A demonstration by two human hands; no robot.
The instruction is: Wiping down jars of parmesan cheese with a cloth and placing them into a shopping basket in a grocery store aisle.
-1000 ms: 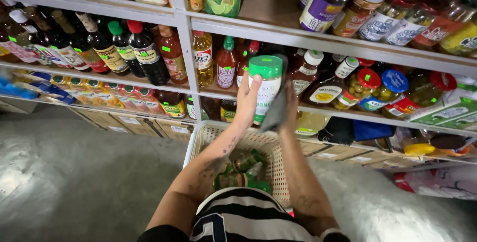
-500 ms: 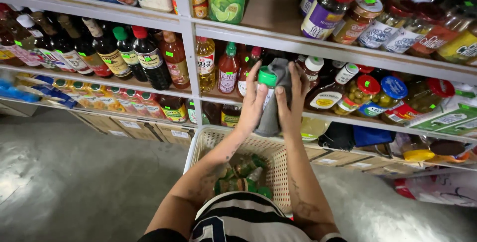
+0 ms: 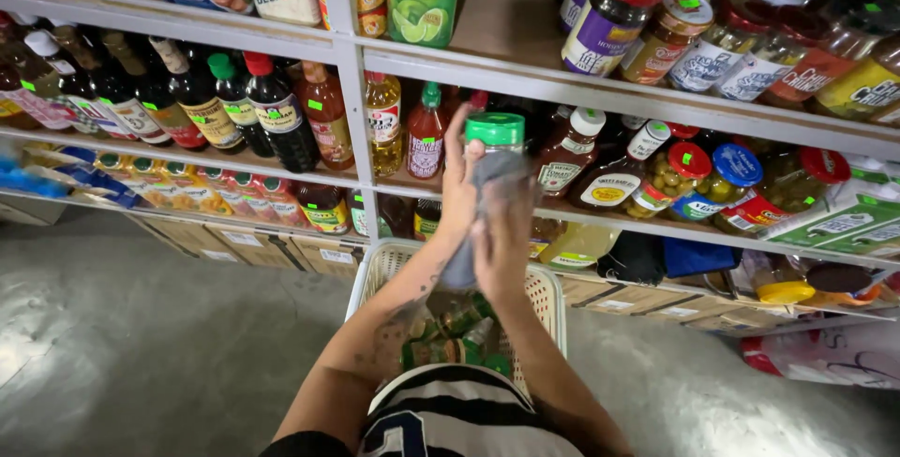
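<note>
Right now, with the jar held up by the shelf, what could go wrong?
1. The green-lidded jar is held aloft in a grey cloth by the left hand and right hand; cloth may let it slip, dropping onto the jars in the basket.
2. The hands work close to packed glass bottles at the shelf edge; a nudge might topple one.
</note>
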